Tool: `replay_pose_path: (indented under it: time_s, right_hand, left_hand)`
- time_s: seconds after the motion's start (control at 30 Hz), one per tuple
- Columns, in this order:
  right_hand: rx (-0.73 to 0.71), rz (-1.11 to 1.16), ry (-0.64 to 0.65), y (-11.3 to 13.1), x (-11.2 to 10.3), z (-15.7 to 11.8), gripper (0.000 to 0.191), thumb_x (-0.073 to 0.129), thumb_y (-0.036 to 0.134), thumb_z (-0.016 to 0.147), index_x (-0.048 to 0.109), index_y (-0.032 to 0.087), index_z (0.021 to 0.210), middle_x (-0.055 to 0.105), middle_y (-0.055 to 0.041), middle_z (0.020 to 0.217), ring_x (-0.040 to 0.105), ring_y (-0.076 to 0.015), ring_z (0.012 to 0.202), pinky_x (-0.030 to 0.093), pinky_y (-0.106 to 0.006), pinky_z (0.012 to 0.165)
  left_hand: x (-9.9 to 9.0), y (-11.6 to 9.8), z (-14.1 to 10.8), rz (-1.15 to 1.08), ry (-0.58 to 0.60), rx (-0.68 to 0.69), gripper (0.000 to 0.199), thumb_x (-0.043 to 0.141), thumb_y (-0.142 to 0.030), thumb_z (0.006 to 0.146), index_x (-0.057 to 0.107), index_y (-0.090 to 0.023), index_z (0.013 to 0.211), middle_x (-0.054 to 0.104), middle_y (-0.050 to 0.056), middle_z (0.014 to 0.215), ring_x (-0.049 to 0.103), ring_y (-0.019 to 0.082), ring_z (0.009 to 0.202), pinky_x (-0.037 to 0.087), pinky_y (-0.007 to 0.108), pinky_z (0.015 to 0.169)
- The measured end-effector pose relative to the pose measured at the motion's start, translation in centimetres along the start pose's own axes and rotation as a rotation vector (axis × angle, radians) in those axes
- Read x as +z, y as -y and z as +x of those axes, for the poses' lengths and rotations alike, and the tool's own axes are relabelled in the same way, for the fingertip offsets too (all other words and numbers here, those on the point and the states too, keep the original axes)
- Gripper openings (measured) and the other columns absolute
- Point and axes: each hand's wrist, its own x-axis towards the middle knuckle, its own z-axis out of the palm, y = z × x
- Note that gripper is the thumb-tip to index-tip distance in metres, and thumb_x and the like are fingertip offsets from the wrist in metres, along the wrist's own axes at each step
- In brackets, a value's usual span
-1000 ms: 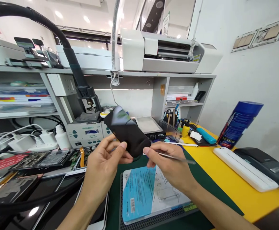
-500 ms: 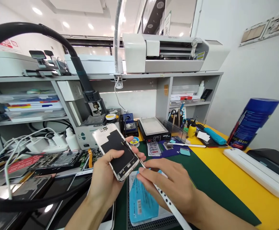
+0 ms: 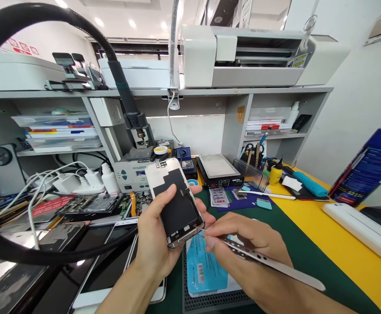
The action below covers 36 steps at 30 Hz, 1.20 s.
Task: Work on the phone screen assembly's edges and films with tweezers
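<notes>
While left hand (image 3: 154,231) clamps fingers round screen panel (image 3: 177,209), right hand (image 3: 265,240) pinches tweezer-like tool (image 3: 295,274) at its lower edge, work apparently unfinished.

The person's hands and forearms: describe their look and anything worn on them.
The left hand and right hand are ungloved, with no ring showing on the visible fingers. No watch or bracelet shows. The left forearm and right forearm are bare, with no sleeve in view.
</notes>
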Motion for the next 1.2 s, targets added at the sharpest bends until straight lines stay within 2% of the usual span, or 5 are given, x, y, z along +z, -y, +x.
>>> replay_pose_path:
  time_s: [0.37, 0.6, 0.77, 1.03, 1.2]
  right_hand:
    - [-0.141, -0.072, -0.086, 0.4, 0.0, 0.1, 0.016, 0.063, 0.009, 0.080, 0.071, 0.022, 0.083, 0.073, -0.0014, 0.074, 0.069, -0.0122, 0.064, 0.051, -0.015, 0.051]
    - [-0.184, -0.132, -0.117, 0.1, -0.1, -0.2, 0.017, 0.066, 0.006, 0.077, 0.068, 0.023, 0.081, 0.072, 0.0019, 0.072, 0.067, -0.0096, 0.062, 0.054, -0.013, 0.060]
    - [-0.215, -0.158, -0.095, -0.1, -0.1, -0.6, 0.024, 0.065, 0.004, 0.077, 0.068, 0.025, 0.089, 0.074, 0.0022, 0.079, 0.068, -0.0115, 0.067, 0.055, -0.018, 0.067]
    - [-0.192, -0.140, -0.106, -0.1, 0.2, -0.9, 0.026, 0.064, 0.005, 0.079, 0.068, 0.026, 0.093, 0.074, -0.0005, 0.084, 0.069, -0.0144, 0.070, 0.056, -0.021, 0.064]
    - [-0.184, -0.124, -0.131, 0.0, 0.4, -1.0, 0.028, 0.065, 0.003, 0.079, 0.068, 0.026, 0.094, 0.074, -0.0005, 0.084, 0.070, -0.0148, 0.072, 0.057, -0.023, 0.070]
  left_hand:
    - [1.4, 0.0, -0.9, 0.093, -0.105, 0.041, 0.034, 0.053, -0.038, 0.084, 0.074, -0.013, 0.088, 0.075, 0.011, 0.077, 0.072, 0.028, 0.070, 0.059, 0.038, 0.064]
    - [1.3, -0.1, -1.1, 0.137, -0.055, 0.025, 0.041, 0.048, -0.041, 0.086, 0.076, -0.011, 0.085, 0.071, 0.011, 0.070, 0.069, 0.026, 0.064, 0.057, 0.036, 0.064]
    - [1.4, -0.1, -1.1, 0.140, -0.031, 0.026, 0.043, 0.046, -0.042, 0.087, 0.075, -0.011, 0.087, 0.071, 0.012, 0.071, 0.069, 0.027, 0.064, 0.056, 0.036, 0.065]
    - [1.4, -0.1, -1.2, 0.146, -0.037, 0.049, 0.042, 0.048, -0.042, 0.086, 0.076, -0.010, 0.085, 0.071, 0.013, 0.071, 0.069, 0.027, 0.064, 0.057, 0.038, 0.065]
    - [1.3, 0.0, -1.3, 0.130, -0.020, 0.052, 0.044, 0.045, -0.041, 0.087, 0.076, -0.010, 0.084, 0.071, 0.014, 0.072, 0.068, 0.028, 0.066, 0.056, 0.038, 0.065]
